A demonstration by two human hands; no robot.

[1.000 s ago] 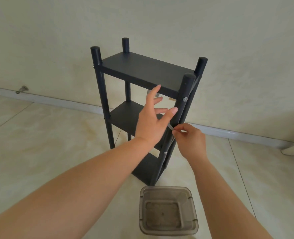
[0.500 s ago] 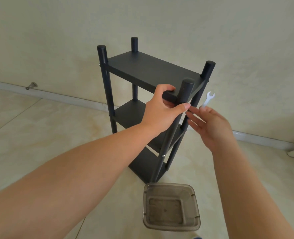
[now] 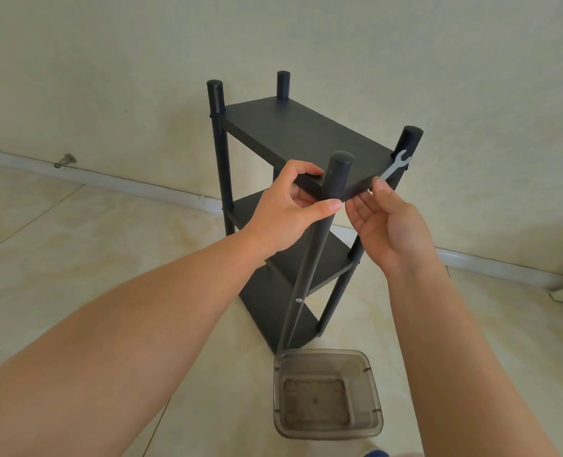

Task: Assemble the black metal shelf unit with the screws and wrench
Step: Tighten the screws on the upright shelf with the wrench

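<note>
From the head camera, the black shelf unit (image 3: pixel 301 136) is standing upright on the tiled floor (image 3: pixel 75 245) near the wall. The left hand (image 3: pixel 285 209) is gripping the top shelf's front edge beside the near post (image 3: pixel 337 176), fingers curled round it. The right hand (image 3: pixel 389 225) is pinching a small silver wrench (image 3: pixel 394 166), its head lying against the far right post. A clear plastic tub (image 3: pixel 328 394) is sitting just before the unit's base.

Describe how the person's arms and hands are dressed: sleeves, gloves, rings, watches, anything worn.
Both forearms are bare for as far as the frame shows them, with no sleeve edge in view. The left hand and right hand are bare too: no gloves. No ring shows on the visible fingers, and neither wrist carries a watch or band. The nails look short and unpainted.
</note>
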